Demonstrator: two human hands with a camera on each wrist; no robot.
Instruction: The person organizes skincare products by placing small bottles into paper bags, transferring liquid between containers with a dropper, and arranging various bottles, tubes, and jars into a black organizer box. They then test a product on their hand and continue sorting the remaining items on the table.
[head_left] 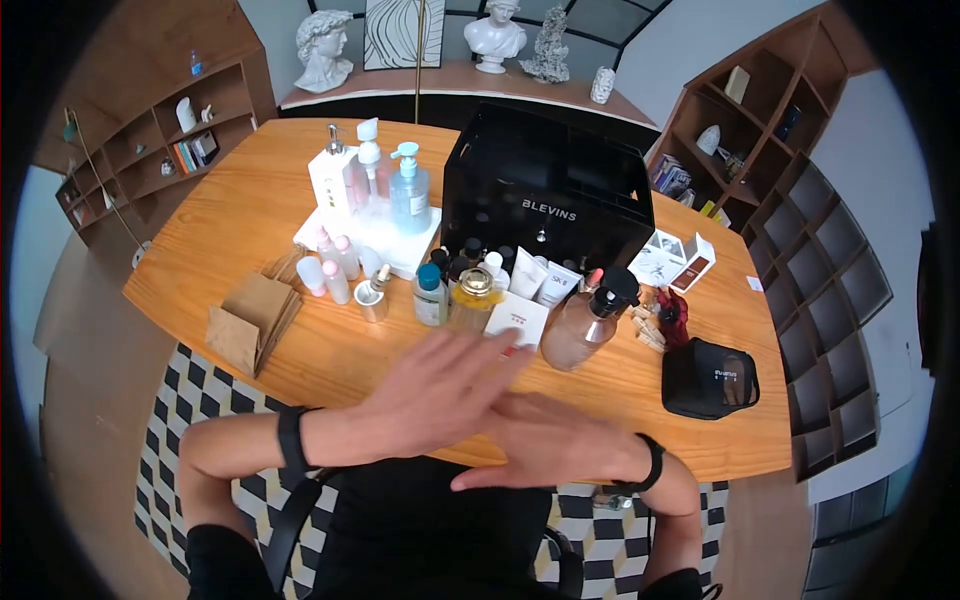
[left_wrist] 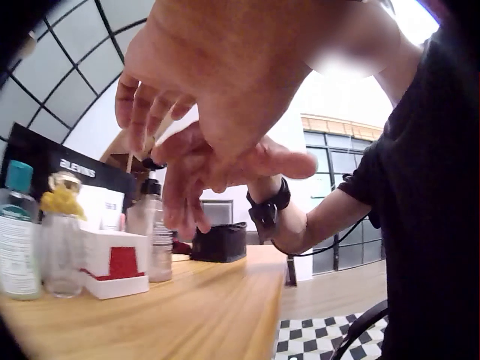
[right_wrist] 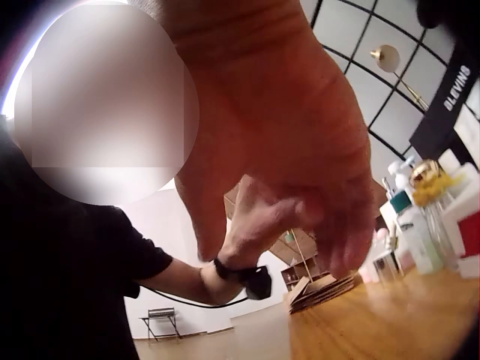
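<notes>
Both hands are raised at the near edge of the table, crossing in front of the body with nothing in their grasp. My left hand (head_left: 425, 390) lies over the fingers of my right hand (head_left: 560, 440) in the head view, its fingers straight. The right hand's thumb sticks out toward the body. Just beyond the fingertips stand a small white box with a red patch (left_wrist: 116, 262), a pinkish bottle with a black pump (head_left: 578, 332), a gold-capped bottle with yellow trim (head_left: 472, 298) and a teal-capped bottle (head_left: 430, 298).
A large black case marked BLEVINS (head_left: 550, 195) stands at the back. Pump bottles (head_left: 410, 195) occupy a white tray (head_left: 408, 262), with small pink bottles (head_left: 337, 285) before it. Brown paper bags (head_left: 250, 320) lie left; a black pouch (head_left: 708, 380) sits right, near wooden pegs (head_left: 647, 328).
</notes>
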